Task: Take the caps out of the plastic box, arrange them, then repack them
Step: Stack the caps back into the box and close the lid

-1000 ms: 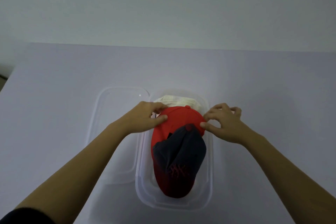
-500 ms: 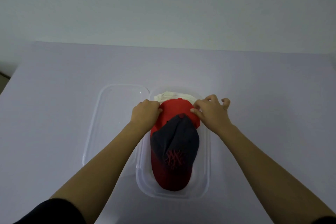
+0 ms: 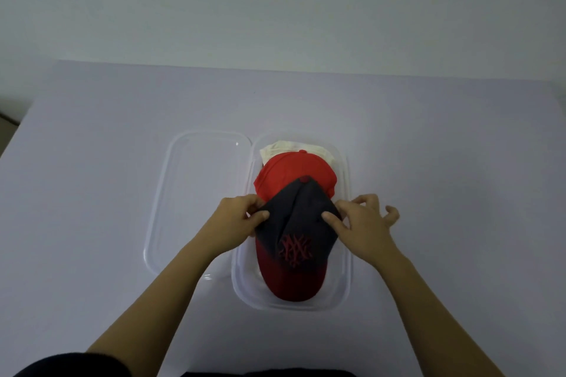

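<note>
**Here, both hands on the top cap in the box**

Head view: Looking down, I have my left hand and my right hand on either side of the navy cap, the topmost of three caps stacked inside the clear plastic box. My left thumb lies on top of the cap's left edge with the fingers curled beneath it, gripping the cloth. My right thumb and forefinger pinch the right edge of the crown, while the other fingers of that hand curl loose in the air, touching nothing. The navy cap carries a red embroidered logo on its front, and its red brim points toward me, reaching the near end of the box. Under it lies a red cap, its crown showing farther back, and beneath that a cream cap peeks out at the far end. The box's clear lid lies flat just beside the box, on its left. Both stand on a pale table before a plain wall. A black sleeve shows on my left arm.
</note>
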The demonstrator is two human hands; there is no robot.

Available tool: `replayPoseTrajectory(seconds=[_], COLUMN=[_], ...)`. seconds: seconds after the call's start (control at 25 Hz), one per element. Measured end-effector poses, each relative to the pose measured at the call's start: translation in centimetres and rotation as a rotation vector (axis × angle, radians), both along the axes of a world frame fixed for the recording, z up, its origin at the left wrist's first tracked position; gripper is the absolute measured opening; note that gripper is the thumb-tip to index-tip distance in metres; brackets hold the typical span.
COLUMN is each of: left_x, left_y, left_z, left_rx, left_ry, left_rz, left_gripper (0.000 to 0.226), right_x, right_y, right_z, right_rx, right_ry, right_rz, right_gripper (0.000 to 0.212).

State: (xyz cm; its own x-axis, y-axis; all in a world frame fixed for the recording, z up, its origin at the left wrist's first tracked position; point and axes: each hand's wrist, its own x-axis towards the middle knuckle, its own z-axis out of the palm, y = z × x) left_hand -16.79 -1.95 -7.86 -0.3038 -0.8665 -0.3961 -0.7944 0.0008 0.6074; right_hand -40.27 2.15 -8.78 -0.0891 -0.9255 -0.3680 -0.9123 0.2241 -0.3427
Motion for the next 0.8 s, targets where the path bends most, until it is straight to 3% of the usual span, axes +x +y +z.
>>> replayPoseTrajectory(seconds=[0.12, 0.24, 0.32, 0.4, 0.48, 0.52, 0.56, 0.64, 0.72, 0.8], left_x=[-1.3, -2.1, -2.0, -0.9, 1.5, 3.2, 5.1, 8.6, 10.4, 11.4], left_y=[0.0, 0.8, 1.6, 2.2, 1.8, 1.3, 0.7, 0.4, 0.7, 0.5], left_z=[-1.0, -1.5, -1.5, -1.0, -1.4, -2.3, -3.4, -5.3, -6.1, -6.6], left_rx=[-0.027, -0.141, -0.234, -0.309, -0.384, -0.391, -0.331, -0.035, 0.155, 0.117], left_ry=[-0.079, -0.163, -0.122, 0.067, 0.144, 0.075, -0.037, -0.306, -0.411, -0.398], left_rz=[0.109, 0.131, 0.121, 0.16, 0.324, 0.469, 0.63, 0.862, 0.892, 0.842], left_gripper=[0.02, 0.023, 0.023, 0.029, 0.041, 0.045, 0.049, 0.063, 0.073, 0.076], right_x=[0.6, 1.2, 1.2, 1.6, 2.3, 2.6, 2.8, 2.8, 2.9, 2.8], right_y=[-0.4, 0.3, 1.5, 3.0, 4.1, 4.3, 4.3, 4.4, 4.3, 4.2], right_z=[0.2, -1.2, -2.6, -3.3, -3.7, -3.8, -4.0, -4.1, -4.2, -4.4], right_rx=[-0.024, -0.117, -0.301, -0.385, -0.281, -0.197, -0.143, -0.106, -0.127, -0.146], right_ry=[0.185, 0.199, 0.013, -0.306, -0.546, -0.606, -0.621, -0.568, -0.522, -0.49], right_rz=[-0.02, 0.005, -0.018, -0.187, -0.399, -0.487, -0.536, -0.535, -0.522, -0.517], right_gripper=[0.026, 0.036, 0.044, 0.041, 0.053, 0.055, 0.054, 0.048, 0.045, 0.044])
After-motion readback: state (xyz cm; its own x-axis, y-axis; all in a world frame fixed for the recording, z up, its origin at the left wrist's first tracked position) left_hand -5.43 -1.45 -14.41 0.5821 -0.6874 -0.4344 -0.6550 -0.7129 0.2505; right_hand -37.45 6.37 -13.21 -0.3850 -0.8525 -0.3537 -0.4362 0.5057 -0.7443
